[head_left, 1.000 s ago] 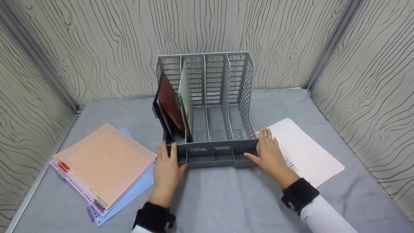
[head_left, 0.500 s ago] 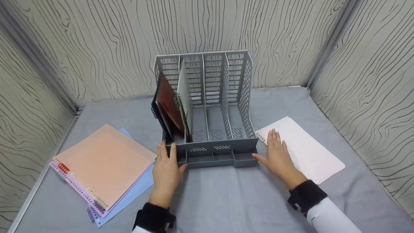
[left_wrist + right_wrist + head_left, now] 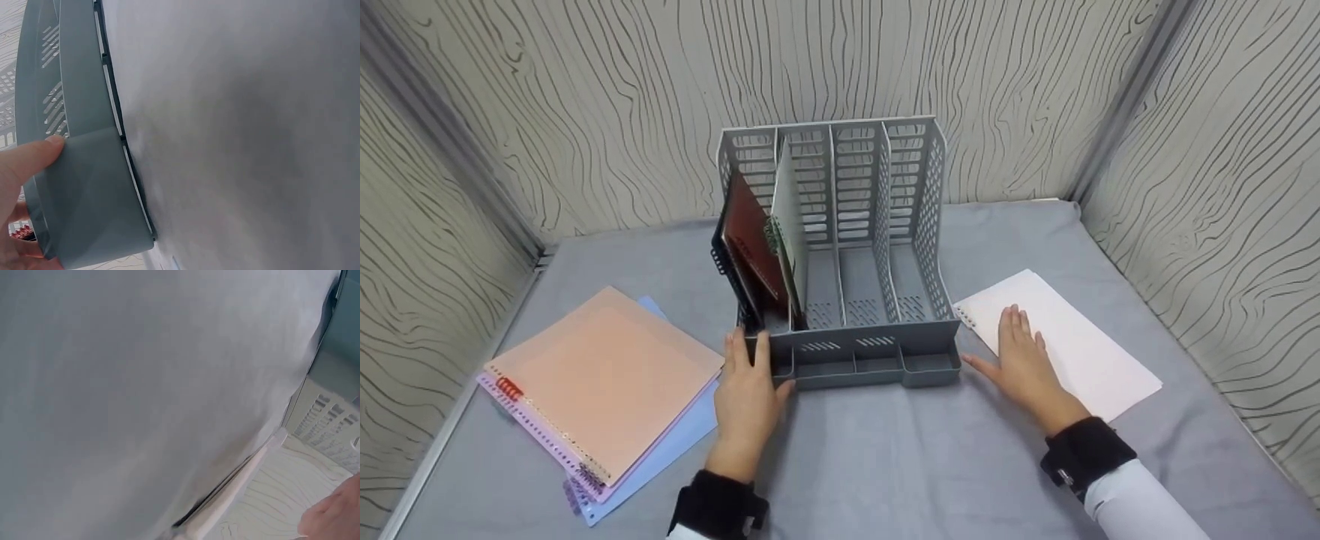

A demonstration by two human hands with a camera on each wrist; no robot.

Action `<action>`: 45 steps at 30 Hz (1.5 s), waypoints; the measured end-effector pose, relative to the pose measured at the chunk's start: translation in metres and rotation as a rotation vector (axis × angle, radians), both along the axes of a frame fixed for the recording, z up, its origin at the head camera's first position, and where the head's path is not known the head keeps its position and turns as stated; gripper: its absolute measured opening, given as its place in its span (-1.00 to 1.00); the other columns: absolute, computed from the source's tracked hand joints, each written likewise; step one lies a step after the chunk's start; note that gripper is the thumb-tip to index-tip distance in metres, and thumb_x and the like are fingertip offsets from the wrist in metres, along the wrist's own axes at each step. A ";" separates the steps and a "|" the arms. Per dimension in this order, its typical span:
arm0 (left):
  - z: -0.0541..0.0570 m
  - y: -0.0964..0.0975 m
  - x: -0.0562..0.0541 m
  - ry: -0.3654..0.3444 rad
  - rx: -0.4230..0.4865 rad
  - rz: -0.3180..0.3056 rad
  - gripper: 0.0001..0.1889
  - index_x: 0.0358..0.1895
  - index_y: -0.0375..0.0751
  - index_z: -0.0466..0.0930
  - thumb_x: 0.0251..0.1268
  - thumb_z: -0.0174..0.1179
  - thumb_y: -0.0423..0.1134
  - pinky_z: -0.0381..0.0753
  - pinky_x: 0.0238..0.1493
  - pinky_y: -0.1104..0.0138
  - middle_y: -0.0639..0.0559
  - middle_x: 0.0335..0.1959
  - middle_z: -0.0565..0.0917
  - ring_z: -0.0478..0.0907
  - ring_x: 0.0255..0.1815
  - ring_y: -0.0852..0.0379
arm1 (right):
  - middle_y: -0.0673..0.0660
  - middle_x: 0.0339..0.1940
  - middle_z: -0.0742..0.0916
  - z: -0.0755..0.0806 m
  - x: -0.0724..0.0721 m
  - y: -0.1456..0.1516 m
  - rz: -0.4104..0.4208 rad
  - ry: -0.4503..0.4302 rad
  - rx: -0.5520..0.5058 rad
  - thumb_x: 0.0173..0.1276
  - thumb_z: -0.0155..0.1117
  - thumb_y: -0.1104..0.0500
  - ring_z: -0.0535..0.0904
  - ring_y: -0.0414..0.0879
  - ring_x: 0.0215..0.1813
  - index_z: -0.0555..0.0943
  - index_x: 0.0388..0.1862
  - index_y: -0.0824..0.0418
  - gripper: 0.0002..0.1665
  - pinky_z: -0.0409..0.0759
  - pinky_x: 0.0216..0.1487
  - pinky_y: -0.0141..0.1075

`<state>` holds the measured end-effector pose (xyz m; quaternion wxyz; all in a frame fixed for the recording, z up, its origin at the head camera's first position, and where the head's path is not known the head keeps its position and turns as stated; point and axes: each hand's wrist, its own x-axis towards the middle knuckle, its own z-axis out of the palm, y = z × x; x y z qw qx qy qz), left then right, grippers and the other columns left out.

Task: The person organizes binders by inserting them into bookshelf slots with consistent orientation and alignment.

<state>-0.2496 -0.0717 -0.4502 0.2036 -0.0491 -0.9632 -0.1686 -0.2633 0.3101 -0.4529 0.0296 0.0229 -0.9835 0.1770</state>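
A grey file organizer (image 3: 861,281) stands upright with tall slots behind and a low row of compartments in front. My left hand (image 3: 746,397) grips its front left corner; in the left wrist view the thumb (image 3: 39,157) lies against the front rim and the other fingers reach round the end. My right hand (image 3: 1027,371), fingers extended, is over the left part of a white spiral notebook (image 3: 1091,345); whether it touches the cover cannot be told. A dark red notebook (image 3: 755,232) and a black-edged one lean in the leftmost slot, a pale green notebook (image 3: 787,217) beside them.
Left of the organizer lies a stack: an orange binder notebook (image 3: 607,375) with red rings on top, a purple one (image 3: 536,427) and a blue one (image 3: 660,450) below. Grey cloth (image 3: 855,465) covers the table. Patterned panels (image 3: 660,75) enclose the back and sides.
My right hand has let go of the organizer's right front corner and moved right, over the white notebook. The left hand stays in place.
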 end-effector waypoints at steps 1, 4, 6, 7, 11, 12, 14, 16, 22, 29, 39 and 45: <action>0.000 0.000 0.000 0.003 -0.004 0.001 -0.13 0.29 -0.22 0.33 -0.17 0.48 0.00 0.62 -0.36 0.01 -0.37 0.34 0.18 0.14 0.35 -0.29 | 0.60 0.38 -0.06 0.000 0.000 0.002 -0.003 -0.012 0.008 0.24 0.17 -0.24 -0.19 0.41 0.41 -0.18 0.34 0.67 0.23 -0.18 0.32 0.25; 0.000 0.000 0.000 0.006 -0.011 0.000 -0.13 0.29 -0.23 0.33 -0.17 0.48 0.01 0.61 -0.31 -0.01 -0.39 0.33 0.19 0.16 0.34 -0.30 | 0.64 0.35 -0.06 -0.002 0.001 0.011 -0.018 -0.057 0.030 0.24 0.19 -0.21 -0.19 0.45 0.39 -0.19 0.32 0.70 0.23 -0.17 0.30 0.27; 0.000 0.001 0.001 0.002 -0.013 0.001 -0.12 0.29 -0.23 0.33 -0.17 0.48 0.01 0.61 -0.28 -0.02 -0.39 0.33 0.19 0.15 0.34 -0.30 | 0.66 0.34 -0.06 -0.003 0.001 0.017 -0.037 -0.100 0.036 0.24 0.20 -0.19 -0.19 0.47 0.38 -0.19 0.30 0.72 0.23 -0.17 0.29 0.29; 0.001 0.001 0.001 -0.002 -0.016 0.001 -0.12 0.29 -0.23 0.33 -0.17 0.48 0.01 0.61 -0.26 -0.02 -0.39 0.33 0.19 0.15 0.34 -0.29 | 0.66 0.34 -0.07 -0.004 0.002 0.020 -0.050 -0.128 0.035 0.23 0.20 -0.19 -0.20 0.47 0.38 -0.19 0.30 0.73 0.23 -0.17 0.28 0.31; 0.001 0.000 0.001 -0.020 -0.012 0.001 -0.12 0.30 -0.22 0.31 -0.15 0.47 0.02 0.60 -0.23 -0.02 -0.38 0.35 0.17 0.12 0.36 -0.29 | 0.70 0.31 -0.11 -0.005 0.004 0.028 -0.123 -0.269 0.012 0.21 0.21 -0.21 -0.25 0.50 0.36 -0.22 0.29 0.73 0.26 -0.16 0.21 0.40; 0.001 0.000 0.001 -0.021 -0.011 -0.001 -0.12 0.30 -0.22 0.31 -0.15 0.47 0.02 0.60 -0.23 -0.02 -0.38 0.35 0.17 0.12 0.36 -0.29 | 0.72 0.29 -0.12 -0.004 0.004 0.029 -0.141 -0.302 0.006 0.21 0.21 -0.22 -0.25 0.51 0.35 -0.22 0.29 0.72 0.27 -0.16 0.19 0.42; 0.001 0.000 0.000 -0.016 -0.007 -0.004 -0.12 0.30 -0.22 0.31 -0.15 0.47 0.02 0.60 -0.23 -0.02 -0.38 0.35 0.17 0.12 0.36 -0.29 | 0.76 0.26 -0.12 -0.004 0.005 0.031 -0.174 -0.352 0.002 0.20 0.21 -0.24 -0.24 0.54 0.33 -0.22 0.29 0.72 0.29 -0.12 0.16 0.44; 0.001 0.001 0.001 -0.015 -0.002 -0.003 -0.12 0.30 -0.22 0.31 -0.15 0.47 0.02 0.60 -0.25 -0.02 -0.38 0.35 0.17 0.12 0.36 -0.29 | 0.78 0.24 -0.10 -0.002 0.005 0.032 -0.201 -0.388 0.002 0.20 0.20 -0.26 -0.21 0.57 0.31 -0.21 0.29 0.71 0.28 -0.08 0.16 0.44; 0.000 0.001 0.001 -0.029 0.006 0.000 -0.13 0.31 -0.21 0.30 -0.14 0.46 0.02 0.61 -0.28 -0.02 -0.37 0.36 0.16 0.10 0.37 -0.28 | 0.79 0.19 0.08 0.000 0.006 0.033 -0.226 -0.426 0.068 0.28 0.12 -0.23 0.10 0.58 0.22 -0.08 0.27 0.71 0.14 0.18 0.15 0.33; 0.002 0.000 0.000 -0.061 0.014 0.003 -0.12 0.33 -0.19 0.27 -0.11 0.45 0.02 0.59 -0.25 -0.05 -0.36 0.37 0.12 0.08 0.38 -0.29 | 0.73 0.10 0.31 0.002 0.005 0.031 -0.181 -0.383 0.141 0.33 0.12 -0.12 0.28 0.51 0.15 0.08 0.23 0.72 -0.03 0.31 0.12 0.23; 0.002 0.001 0.000 -0.034 -0.010 0.011 -0.13 0.30 -0.20 0.32 -0.15 0.46 0.03 0.61 -0.32 0.00 -0.36 0.35 0.17 0.09 0.38 -0.27 | 0.61 -0.23 0.54 0.005 0.003 0.025 -0.065 -0.284 0.247 0.34 0.10 0.07 0.56 0.33 -0.25 0.12 0.17 0.76 -0.19 0.55 -0.21 0.07; 0.001 0.000 0.000 -0.047 0.002 0.007 -0.13 0.31 -0.20 0.31 -0.13 0.46 0.02 0.60 -0.26 -0.02 -0.36 0.36 0.15 0.06 0.39 -0.26 | 0.47 -0.41 0.58 0.003 -0.001 0.021 -0.035 -0.288 0.304 0.28 0.05 0.16 0.53 0.20 -0.45 0.11 0.19 0.75 -0.25 0.56 -0.35 0.02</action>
